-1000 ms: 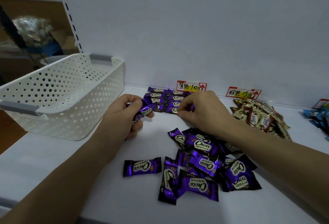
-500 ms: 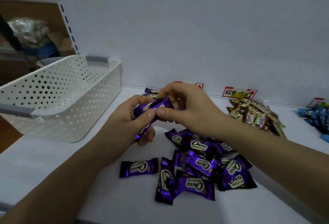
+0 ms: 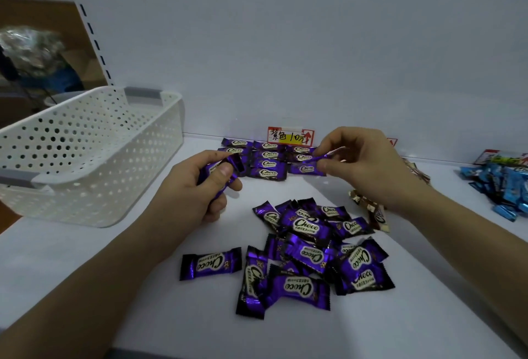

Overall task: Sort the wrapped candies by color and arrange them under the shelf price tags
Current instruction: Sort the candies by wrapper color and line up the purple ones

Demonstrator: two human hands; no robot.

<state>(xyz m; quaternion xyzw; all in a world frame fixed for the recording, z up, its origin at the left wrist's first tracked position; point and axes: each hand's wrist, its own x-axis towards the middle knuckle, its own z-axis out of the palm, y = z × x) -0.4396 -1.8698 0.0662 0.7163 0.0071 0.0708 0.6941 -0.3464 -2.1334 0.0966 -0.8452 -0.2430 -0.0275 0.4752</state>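
White perforated basket (image 3: 85, 158) stood at the left. Beside it the left hand (image 3: 197, 190) gripped purple candies (image 3: 210, 171). The right hand (image 3: 368, 164) pinched one purple candy (image 3: 324, 156) just over the sorted rows (image 3: 268, 163) under the price tag (image 3: 285, 136).

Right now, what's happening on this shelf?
A person is sorting candies. The left hand grips purple foil-wrapped candies. The right hand pinches a single purple candy over the neat purple rows laid under the red-and-yellow paper price tag. A loose purple pile lies nearer the camera. A white perforated plastic basket stands to the left, and blue wrapped candies lie far right.
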